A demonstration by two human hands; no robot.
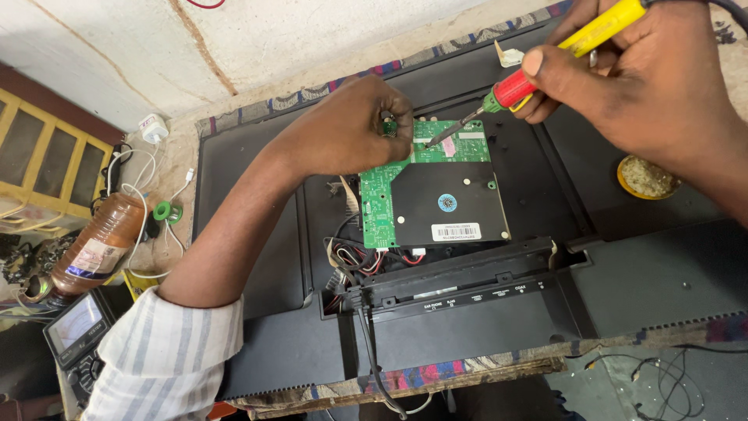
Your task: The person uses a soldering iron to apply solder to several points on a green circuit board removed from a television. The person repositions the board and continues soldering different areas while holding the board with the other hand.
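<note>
- I see a bench covered by a patterned cloth [460,366], its frayed edge showing at the front and along the back.
- Behind it rises a pale, cracked wall [257,39]; a yellow frame [39,148] stands at far left.
- On the left lie a white charger [153,127] with its cables, a brown bottle [97,245] on its side, a green spool [164,210] and a meter [78,327] at the bench corner.
- A round tin [645,178] sits on the right.
- A large black panel [249,257] lies flat across the cloth, filling most of the bench.
- At its middle is a green board [382,195], half covered by a black plate [448,203] with a white label; coloured wires [366,257] bunch at the lower left corner.
- My left hand [351,129] is curled nearly closed, fingertips pinching a small green part [387,125] at the board's top edge.
- My right hand [623,78] is wrapped tight round an iron [538,74] with a yellow and red handle.
- The iron's tip touches the board's top edge, just beside the pinched part.
</note>
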